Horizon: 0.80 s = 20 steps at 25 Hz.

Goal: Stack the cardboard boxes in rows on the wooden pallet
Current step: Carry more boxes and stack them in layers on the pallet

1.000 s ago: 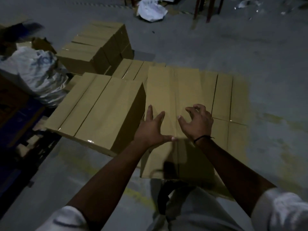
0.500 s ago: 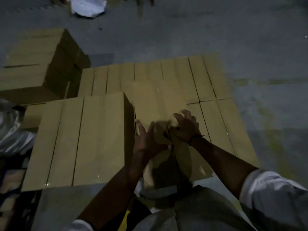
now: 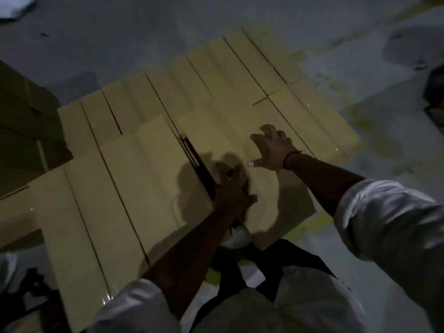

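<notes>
Tan cardboard boxes lie in tight rows; the lower layer (image 3: 242, 68) stretches to the far right. A raised row of three boxes (image 3: 108, 188) sits on the left. Beside it lies another raised box (image 3: 271, 203), a narrow dark gap (image 3: 194, 155) between them. My left hand (image 3: 231, 188) lies flat on that box's left edge by the gap, fingers apart. My right hand (image 3: 272, 149) is spread on the same box's top, fingers slightly curled. Neither hand grips anything. The boxes hide the pallet.
A taller stack of boxes (image 3: 26, 121) stands in shadow at the far left. Grey concrete floor (image 3: 144, 32) with yellow paint marks (image 3: 374, 131) surrounds the boxes. Something white (image 3: 14, 6) lies at the top left. Dark objects (image 3: 434, 92) sit at the right edge.
The view has swung down and left. The box under my hands now lies close against the raised row. My hands have moved apart, the right one out to the right.
</notes>
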### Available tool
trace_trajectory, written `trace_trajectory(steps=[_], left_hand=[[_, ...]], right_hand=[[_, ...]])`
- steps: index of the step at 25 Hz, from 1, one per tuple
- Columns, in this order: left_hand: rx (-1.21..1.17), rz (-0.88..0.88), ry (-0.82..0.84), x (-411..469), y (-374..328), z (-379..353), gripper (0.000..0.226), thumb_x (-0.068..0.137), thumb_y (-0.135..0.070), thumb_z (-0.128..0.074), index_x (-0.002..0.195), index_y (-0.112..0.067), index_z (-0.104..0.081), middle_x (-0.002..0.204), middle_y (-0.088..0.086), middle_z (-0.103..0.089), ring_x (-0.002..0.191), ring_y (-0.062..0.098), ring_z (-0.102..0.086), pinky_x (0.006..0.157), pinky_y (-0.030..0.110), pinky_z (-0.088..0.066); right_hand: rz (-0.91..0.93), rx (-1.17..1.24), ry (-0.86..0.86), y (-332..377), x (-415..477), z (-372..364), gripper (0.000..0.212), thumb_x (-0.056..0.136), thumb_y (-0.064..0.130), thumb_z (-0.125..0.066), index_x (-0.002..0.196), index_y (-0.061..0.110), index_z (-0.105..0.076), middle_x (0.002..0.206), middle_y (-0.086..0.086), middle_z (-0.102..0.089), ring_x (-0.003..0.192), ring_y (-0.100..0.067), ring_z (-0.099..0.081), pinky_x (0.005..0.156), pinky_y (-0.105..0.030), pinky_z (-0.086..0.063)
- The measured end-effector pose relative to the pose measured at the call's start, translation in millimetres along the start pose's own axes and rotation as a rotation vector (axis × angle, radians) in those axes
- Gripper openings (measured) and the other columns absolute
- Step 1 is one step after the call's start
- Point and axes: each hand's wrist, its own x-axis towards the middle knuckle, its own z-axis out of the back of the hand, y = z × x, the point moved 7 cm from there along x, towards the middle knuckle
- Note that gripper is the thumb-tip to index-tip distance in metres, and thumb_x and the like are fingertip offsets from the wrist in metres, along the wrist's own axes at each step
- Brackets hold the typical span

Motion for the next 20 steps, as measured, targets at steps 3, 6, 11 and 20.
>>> trace_trajectory(steps=[3,6,11,20], left_hand=[[0.062,0.005,-0.004,1.6,26.6,-5.5,0.119,0.066,-0.074,-0.074,0.160,-0.036,-0.010,0.162,0.005,0.032,0.138,0.046,-0.041,0.103,0.055,-0.048],[0.091,-0.046,-0.035,10.3,38.0,-2.2,0.118,0.065,-0.076,-0.073,0.159,-0.036,-0.014,0.166,0.006,0.024,0.143,0.049,-0.030,0.102,0.055,-0.048],[0.094,-0.047,-0.089,23.1,44.1,16.6,0.117,0.068,-0.060,-0.084,0.160,-0.033,-0.017,0.163,0.007,0.029,0.145,0.047,-0.030,0.105,0.055,-0.046],[0.283,-0.012,-0.224,17.4,65.7,38.6,0.073,0.088,-0.049,-0.065,0.152,-0.028,-0.038,0.168,0.006,-0.007,0.151,0.037,-0.018,0.114,0.046,-0.031]], right_hand=[[0.007,0.022,-0.003,15.8,3.9,-7.0,0.093,0.074,0.070,-0.072,0.151,0.038,-0.030,0.161,0.001,-0.006,0.141,-0.041,-0.020,0.112,-0.058,-0.032],[-0.018,0.080,-0.021,20.1,12.6,-9.1,0.091,0.074,0.066,-0.075,0.150,0.038,-0.034,0.160,0.002,-0.008,0.141,-0.038,-0.020,0.111,-0.054,-0.032],[-0.045,0.121,-0.049,22.6,33.2,-19.9,0.091,0.073,0.065,-0.076,0.150,0.037,-0.035,0.160,0.001,-0.009,0.142,-0.037,-0.018,0.112,-0.054,-0.032],[-0.059,0.137,-0.032,27.1,65.1,-43.4,0.087,0.077,0.059,-0.077,0.150,0.038,-0.035,0.163,0.001,-0.004,0.145,-0.039,-0.012,0.114,-0.059,-0.026]])
